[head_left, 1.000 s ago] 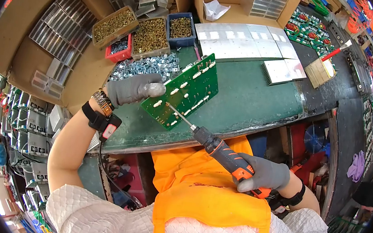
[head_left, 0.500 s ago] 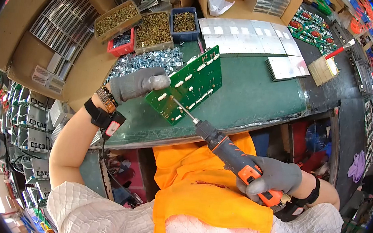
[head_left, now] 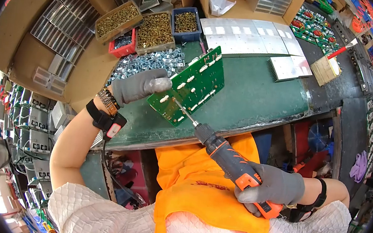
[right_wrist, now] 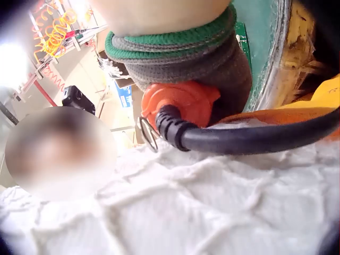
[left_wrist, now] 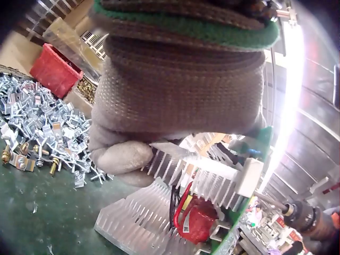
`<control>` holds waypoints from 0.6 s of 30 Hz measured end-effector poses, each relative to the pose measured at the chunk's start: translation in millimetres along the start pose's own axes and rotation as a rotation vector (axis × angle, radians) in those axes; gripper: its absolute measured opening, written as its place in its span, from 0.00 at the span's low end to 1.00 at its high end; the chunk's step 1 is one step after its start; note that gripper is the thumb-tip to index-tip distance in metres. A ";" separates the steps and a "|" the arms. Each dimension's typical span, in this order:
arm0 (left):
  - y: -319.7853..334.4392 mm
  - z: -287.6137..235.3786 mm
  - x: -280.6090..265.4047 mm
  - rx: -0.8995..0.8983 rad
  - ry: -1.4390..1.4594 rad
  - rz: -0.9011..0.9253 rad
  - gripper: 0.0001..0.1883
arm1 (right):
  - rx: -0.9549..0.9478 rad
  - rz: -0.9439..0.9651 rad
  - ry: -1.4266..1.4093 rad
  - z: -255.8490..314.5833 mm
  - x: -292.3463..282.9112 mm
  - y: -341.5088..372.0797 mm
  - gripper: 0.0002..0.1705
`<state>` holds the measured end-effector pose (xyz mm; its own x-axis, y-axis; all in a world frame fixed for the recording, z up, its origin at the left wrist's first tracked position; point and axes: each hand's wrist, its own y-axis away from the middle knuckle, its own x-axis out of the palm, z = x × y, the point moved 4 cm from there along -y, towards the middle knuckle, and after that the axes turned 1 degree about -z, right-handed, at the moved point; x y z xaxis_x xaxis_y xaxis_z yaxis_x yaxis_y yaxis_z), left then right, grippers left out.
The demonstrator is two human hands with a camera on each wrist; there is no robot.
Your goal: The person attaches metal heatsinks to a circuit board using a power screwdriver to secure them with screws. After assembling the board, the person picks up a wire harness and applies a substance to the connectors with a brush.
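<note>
A green circuit board (head_left: 199, 83) stands tilted over the bench, its soldered side towards me. My gloved left hand (head_left: 139, 85) grips its left edge, thumb on the near face. In the left wrist view the board's other side carries finned aluminium heat sinks (left_wrist: 133, 218) and a red-wrapped component (left_wrist: 196, 220); the left hand (left_wrist: 180, 101) has its fingers at a heat sink. My gloved right hand (head_left: 274, 187) holds a black and orange electric screwdriver (head_left: 225, 154) by its body. The long bit (head_left: 187, 113) points up-left, its tip at the board's lower left part.
Loose metal clips (head_left: 148, 65) lie in a pile behind the left hand. Beyond them stand a red bin (head_left: 123, 48), a blue bin (head_left: 187, 24) and trays of brass-coloured screws. Flat aluminium heat sinks (head_left: 249, 39) lie at the back. A cardboard box (head_left: 19, 21) stands left.
The board and left hand have shifted slightly right in the head view. The right hand has moved a little right and down, with the screwdriver's tip still at the board.
</note>
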<state>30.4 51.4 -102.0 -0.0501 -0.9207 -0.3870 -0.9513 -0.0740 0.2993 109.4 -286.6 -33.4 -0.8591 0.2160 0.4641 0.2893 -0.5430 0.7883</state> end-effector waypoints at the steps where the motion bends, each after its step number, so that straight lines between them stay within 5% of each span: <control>1: -0.9 1.8 0.4 0.006 0.020 0.001 0.31 | 0.000 -0.001 0.004 -0.2 -0.4 -0.4 0.21; 18: 3.7 -16.7 -3.0 -0.116 -0.035 0.145 0.40 | -0.002 0.041 0.061 -3.7 -14.3 -1.5 0.30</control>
<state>32.1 47.4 -85.2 -0.1967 -0.9110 -0.3624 -0.8918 0.0126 0.4522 119.7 -291.9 -42.7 -0.8705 0.1437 0.4707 0.3243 -0.5520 0.7682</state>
